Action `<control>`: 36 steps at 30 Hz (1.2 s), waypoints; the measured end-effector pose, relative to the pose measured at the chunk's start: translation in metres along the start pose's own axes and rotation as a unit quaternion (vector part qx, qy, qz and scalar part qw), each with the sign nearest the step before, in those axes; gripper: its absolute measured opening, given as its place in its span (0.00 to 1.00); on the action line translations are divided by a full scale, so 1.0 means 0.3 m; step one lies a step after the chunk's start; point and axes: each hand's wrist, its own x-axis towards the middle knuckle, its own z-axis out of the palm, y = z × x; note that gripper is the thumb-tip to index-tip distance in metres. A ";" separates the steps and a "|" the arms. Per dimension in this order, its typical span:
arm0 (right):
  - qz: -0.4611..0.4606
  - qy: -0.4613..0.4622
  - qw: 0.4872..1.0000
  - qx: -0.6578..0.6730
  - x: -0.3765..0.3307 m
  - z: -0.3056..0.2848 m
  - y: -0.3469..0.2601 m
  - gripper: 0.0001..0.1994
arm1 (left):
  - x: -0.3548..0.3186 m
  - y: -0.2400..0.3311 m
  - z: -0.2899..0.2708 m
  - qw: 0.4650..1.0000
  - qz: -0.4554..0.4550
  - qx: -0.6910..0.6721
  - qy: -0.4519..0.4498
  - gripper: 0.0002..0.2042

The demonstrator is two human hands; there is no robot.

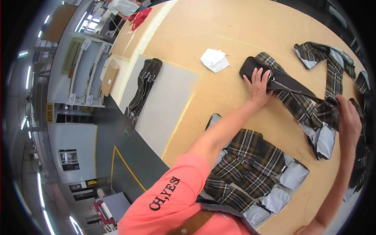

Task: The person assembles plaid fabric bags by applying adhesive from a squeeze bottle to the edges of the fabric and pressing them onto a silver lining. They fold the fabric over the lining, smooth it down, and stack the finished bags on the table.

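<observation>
A long dark brown piece [288, 83], wide at one end and tapering to the right, lies over plaid cloth on the tan table. A shiny curved line, possibly metal, runs along it. My left hand [258, 87] rests on its wide end, fingers spread and pressing down. My right hand [348, 115], raised at the right, is closed round its narrow end; the fingertips are partly hidden. Beneath it lies a plaid piece [295, 102] with a grey-lined end [324, 141]. Nearer me is a plaid garment piece [250, 156] with several grey lining flaps [293, 175].
A white paper [214, 59] lies beyond my left hand. Bundled dark strips [144, 86] rest on a grey sheet [166, 98] at left. Another plaid piece [335, 64] lies far right. Past the table's left edge are floor and shelves [84, 74]; a person [122, 7] is at the far end.
</observation>
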 end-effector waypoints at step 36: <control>0.531 0.063 0.595 0.600 -0.633 0.348 -0.187 0.04 | -0.262 -0.161 -0.431 0.810 -0.366 -0.415 -0.195 0.09</control>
